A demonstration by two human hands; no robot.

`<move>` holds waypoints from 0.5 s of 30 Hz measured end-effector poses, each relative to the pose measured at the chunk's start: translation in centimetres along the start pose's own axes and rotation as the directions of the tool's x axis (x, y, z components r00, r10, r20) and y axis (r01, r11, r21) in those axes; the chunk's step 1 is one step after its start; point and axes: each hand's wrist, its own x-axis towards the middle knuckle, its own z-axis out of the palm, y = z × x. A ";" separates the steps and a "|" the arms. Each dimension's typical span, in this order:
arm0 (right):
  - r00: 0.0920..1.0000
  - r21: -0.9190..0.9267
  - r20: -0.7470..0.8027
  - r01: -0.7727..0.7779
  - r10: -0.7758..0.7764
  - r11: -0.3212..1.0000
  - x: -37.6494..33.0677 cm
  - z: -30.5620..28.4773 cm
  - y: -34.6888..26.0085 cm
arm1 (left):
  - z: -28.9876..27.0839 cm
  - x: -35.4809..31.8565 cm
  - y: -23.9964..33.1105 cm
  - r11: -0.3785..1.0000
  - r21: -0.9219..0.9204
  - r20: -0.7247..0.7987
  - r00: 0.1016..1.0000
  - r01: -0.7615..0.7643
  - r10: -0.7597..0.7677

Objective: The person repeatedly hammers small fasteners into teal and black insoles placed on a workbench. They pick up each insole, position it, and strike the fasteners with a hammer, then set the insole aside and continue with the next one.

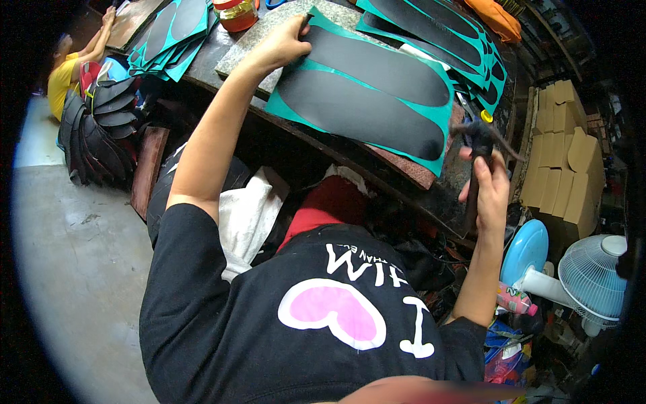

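Observation:
A green sheet (272, 106) with two long black insole-shaped pieces (360, 114) on it lies tilted across the near edge of the worktable. My left hand (286, 46) is closed at its far left corner, with the fingertips partly hidden. Off the sheet's right edge, my right hand (490, 185) grips the dark handle of a hammer (479, 158) held upright. The hammer's dark, curved head is somewhat blurred and appears close to the sheet, though I cannot tell whether they touch. Under the sheet, a reddish stone slab (410, 170) shows at the front.
More green sheets with black shapes lie stacked at the back right (437, 47) and back left (168, 40). A grey stone slab (242, 60) and a red-lidded jar (235, 15) are on the table. Cardboard boxes (565, 161) and a fan (592, 276) stand right; another person (64, 74) sits far left.

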 end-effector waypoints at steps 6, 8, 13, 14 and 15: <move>0.992 -0.046 -0.039 -0.120 0.118 0.992 5.8 2.2 1.2 | 0.6 -0.4 0.1 0.999 0.025 0.019 1.000 -0.022 0.022; 0.998 -0.126 -0.002 -0.066 0.066 0.990 5.7 2.5 1.9 | 0.0 -1.5 0.9 0.998 0.039 0.013 0.998 -0.057 0.056; 1.000 -0.150 -0.001 0.025 -0.025 0.988 2.5 2.4 1.7 | -0.6 -4.7 4.2 0.991 0.130 -0.016 0.999 -0.029 0.031; 0.999 -0.152 -0.011 -0.032 0.031 0.988 1.8 2.5 1.3 | -0.4 -4.8 4.8 0.965 0.252 -0.048 0.995 -0.069 0.083; 0.999 -0.144 -0.003 -0.039 0.039 0.989 1.1 2.6 0.8 | -0.1 -4.9 5.3 0.962 0.266 -0.049 0.996 -0.055 0.071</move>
